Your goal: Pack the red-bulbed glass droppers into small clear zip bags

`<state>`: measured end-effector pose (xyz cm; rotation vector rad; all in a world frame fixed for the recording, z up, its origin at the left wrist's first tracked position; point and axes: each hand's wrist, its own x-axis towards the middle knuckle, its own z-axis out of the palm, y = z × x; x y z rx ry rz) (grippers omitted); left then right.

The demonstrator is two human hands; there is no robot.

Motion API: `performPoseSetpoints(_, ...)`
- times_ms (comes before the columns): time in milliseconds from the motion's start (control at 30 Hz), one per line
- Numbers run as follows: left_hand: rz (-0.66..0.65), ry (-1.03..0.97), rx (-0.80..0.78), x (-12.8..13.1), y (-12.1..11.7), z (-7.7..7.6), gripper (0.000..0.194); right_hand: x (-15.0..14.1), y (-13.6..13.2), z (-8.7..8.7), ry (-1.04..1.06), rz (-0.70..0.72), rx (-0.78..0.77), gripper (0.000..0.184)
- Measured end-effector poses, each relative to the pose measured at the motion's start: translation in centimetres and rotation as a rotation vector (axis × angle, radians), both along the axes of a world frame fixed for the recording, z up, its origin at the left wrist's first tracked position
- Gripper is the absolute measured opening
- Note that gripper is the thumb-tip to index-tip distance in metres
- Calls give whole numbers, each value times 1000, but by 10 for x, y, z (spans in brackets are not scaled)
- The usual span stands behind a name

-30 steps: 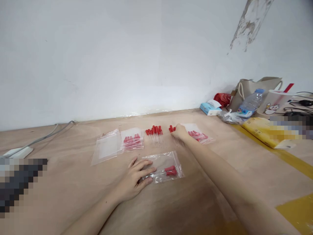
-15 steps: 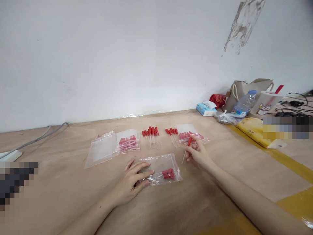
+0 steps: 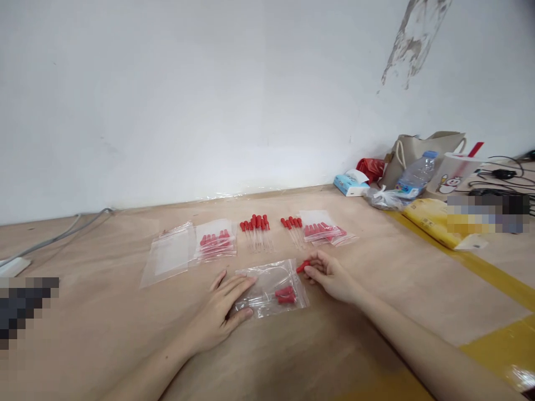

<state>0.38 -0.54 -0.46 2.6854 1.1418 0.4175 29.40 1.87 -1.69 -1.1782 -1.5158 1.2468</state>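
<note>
A clear zip bag (image 3: 267, 275) lies on the table with a few red-bulbed droppers (image 3: 286, 295) inside. My left hand (image 3: 223, 306) rests flat on the bag's left end, fingers spread, thumb at its near edge. At the bag's right, open-looking end, my right hand (image 3: 330, 275) pinches a dropper by its red bulb (image 3: 303, 266). That dropper points left at the bag mouth; its thin tube is hard to make out against the plastic. Behind the bag lie two groups of loose droppers, a larger one (image 3: 256, 225) and a smaller one (image 3: 291, 224).
Filled bags lie at the left (image 3: 215, 239) and right (image 3: 321, 228) of the loose droppers. Flat bags (image 3: 171, 256) sit farther left. A tissue pack (image 3: 351, 184), bottle (image 3: 418, 172), cup (image 3: 453, 175) and yellow packet (image 3: 438, 220) stand at right. A grey cable (image 3: 54, 236) runs at left.
My right hand has moved left and nearer, bringing the dropper from beside the right-hand filled bags to the zip bag's mouth. The dropper has turned from upright to pointing left. My left hand stays put.
</note>
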Motion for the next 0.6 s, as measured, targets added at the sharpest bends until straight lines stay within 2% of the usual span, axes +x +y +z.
performPoseSetpoints(100, 4, 8, -10, 0, 0, 0, 47, 3, 1, 5, -313, 41, 220, 23)
performPoseSetpoints(233, -3, -10, -2, 1, 1, 0, 48, -7, 3, 1, -481, 30, 445, 12)
performPoseSetpoints(400, -7, 11, 4, 2, 1, 1, 45, -12, 5, 0, -647, 22, 512, 16)
performPoseSetpoints(500, -14, 26, 21, 2, 2, 1, 41, -4, 18, 10, -671, -129, 507, 13)
performPoseSetpoints(600, -38, 44, 38, 1, 2, 0, 36, -1, 43, 25, -766, -233, 413, 14)
